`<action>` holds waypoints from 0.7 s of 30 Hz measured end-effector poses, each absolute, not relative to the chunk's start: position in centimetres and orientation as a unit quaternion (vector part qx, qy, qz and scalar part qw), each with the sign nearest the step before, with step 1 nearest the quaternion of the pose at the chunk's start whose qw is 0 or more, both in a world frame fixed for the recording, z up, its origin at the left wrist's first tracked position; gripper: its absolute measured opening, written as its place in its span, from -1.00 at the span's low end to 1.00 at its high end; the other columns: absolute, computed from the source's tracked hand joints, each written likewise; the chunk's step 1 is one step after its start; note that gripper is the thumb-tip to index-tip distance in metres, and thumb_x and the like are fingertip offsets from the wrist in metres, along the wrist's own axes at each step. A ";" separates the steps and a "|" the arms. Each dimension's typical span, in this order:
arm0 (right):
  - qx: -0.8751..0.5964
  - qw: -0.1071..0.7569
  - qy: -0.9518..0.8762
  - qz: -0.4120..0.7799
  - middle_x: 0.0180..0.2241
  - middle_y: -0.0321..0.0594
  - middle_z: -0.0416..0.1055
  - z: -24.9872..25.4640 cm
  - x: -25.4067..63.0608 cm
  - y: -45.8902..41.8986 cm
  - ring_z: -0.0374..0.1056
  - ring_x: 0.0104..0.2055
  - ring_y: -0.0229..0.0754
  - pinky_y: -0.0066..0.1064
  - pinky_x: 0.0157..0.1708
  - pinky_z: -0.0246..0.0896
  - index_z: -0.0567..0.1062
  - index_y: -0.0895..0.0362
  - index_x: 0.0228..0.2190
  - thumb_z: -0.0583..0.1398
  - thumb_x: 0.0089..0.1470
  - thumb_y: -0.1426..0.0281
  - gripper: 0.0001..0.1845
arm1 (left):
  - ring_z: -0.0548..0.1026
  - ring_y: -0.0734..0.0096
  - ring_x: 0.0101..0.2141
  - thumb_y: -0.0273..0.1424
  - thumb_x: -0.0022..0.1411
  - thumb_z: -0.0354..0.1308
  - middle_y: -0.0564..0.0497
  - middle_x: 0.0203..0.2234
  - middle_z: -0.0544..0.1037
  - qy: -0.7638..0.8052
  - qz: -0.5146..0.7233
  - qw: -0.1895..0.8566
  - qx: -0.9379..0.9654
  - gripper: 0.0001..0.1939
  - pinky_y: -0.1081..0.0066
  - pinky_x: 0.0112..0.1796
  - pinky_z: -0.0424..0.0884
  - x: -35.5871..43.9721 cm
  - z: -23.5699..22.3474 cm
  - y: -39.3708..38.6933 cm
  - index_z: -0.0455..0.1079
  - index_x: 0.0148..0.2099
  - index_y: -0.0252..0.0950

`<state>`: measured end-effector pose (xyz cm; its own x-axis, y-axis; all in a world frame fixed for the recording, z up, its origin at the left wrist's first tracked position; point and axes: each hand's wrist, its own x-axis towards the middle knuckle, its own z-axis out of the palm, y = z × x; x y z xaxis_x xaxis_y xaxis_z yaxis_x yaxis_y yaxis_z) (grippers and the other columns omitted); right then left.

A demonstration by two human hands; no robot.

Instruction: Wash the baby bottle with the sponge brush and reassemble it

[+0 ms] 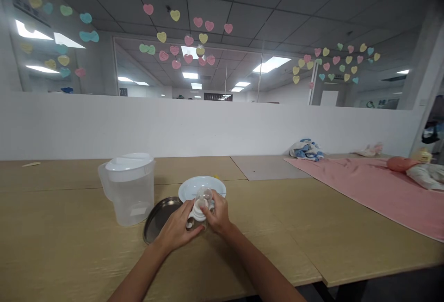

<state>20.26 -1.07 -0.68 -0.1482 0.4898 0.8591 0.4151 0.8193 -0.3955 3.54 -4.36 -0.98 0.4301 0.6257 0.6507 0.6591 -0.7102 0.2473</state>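
Observation:
Between my two hands is a baby bottle with a white collar, white side handles and a see-through body. Its clear domed cap is at the top. My left hand is wrapped round the bottle's body and handle from the left. The fingers of my right hand close on the cap and upper part from the right; whether the cap is seated or loose I cannot tell. Just behind the bottle lies a white dish. A round metal tray sits left of it, partly hidden by my left hand.
A translucent plastic pitcher with a lid stands left of the tray. At the right a pink cloth covers the wooden table. Crumpled blue-and-white fabric rests against the white wall. A small yellow item peeks out behind the dish.

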 end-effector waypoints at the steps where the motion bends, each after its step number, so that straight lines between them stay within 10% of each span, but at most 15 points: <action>1: -0.295 0.602 -0.741 0.033 -0.43 -0.21 0.34 -0.8 20.2 -1.1 0.24 -0.39 -0.19 -0.39 -0.36 0.13 0.33 0.15 -0.29 0.07 0.01 0.15 -0.67 | 0.41 0.22 -0.11 -0.22 0.08 0.11 -0.10 -0.11 0.41 -0.379 -0.375 0.019 -0.846 -0.44 0.29 -0.13 0.38 3.6 -0.9 -4.4 0.11 0.12 -0.23; 9: -0.387 0.742 -0.540 0.088 -0.25 -0.12 0.34 -0.1 20.0 0.2 0.28 -0.28 -0.18 -0.35 -0.26 0.21 0.22 0.17 -0.08 0.15 -0.03 0.27 -0.53 | 0.38 0.19 -0.07 -0.21 0.06 0.12 -0.12 -0.08 0.39 -0.393 -0.367 0.018 -0.843 -0.41 0.26 -0.10 0.36 3.7 -0.8 -4.4 0.09 0.12 -0.24; 21: -0.443 0.667 -0.578 0.160 -0.50 -0.32 0.40 -1.0 20.3 2.2 0.32 -0.40 -0.21 -0.35 -0.25 0.21 0.23 0.19 0.02 0.15 -0.16 0.44 -0.38 | 0.40 0.19 -0.09 -0.19 0.07 0.11 -0.11 -0.09 0.41 -0.397 -0.358 0.026 -0.845 -0.43 0.29 -0.12 0.36 3.6 -0.6 -4.6 0.11 0.11 -0.25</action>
<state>20.30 2.24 -0.98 0.2808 0.7250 0.6289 0.2982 0.5569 -0.7752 3.63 -4.56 -0.61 0.4284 0.6522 0.6254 0.6889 -0.6836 0.2410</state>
